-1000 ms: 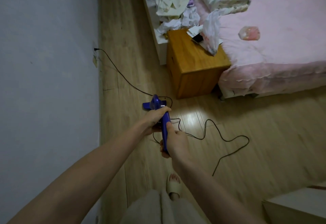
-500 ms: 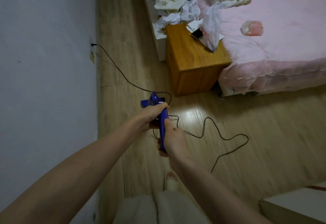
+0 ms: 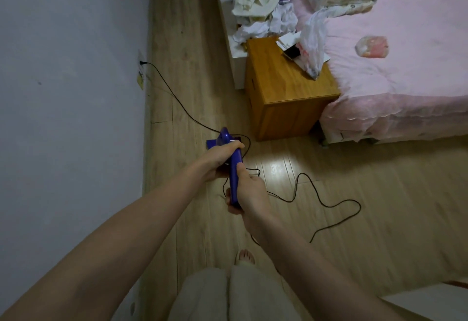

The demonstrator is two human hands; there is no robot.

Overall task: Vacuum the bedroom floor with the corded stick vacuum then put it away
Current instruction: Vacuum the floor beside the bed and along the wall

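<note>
Vacuum (image 3: 234, 169): slim purple stick, black cord (image 3: 316, 194) trailing.

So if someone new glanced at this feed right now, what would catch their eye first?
Most likely the blue vacuum at centre, held in both hands: the left hand up near its body, the right hand on the handle lower down. Next, the black cord snaking in loops across the wood floor from the wall plug, and the pink bed at upper right.
</note>
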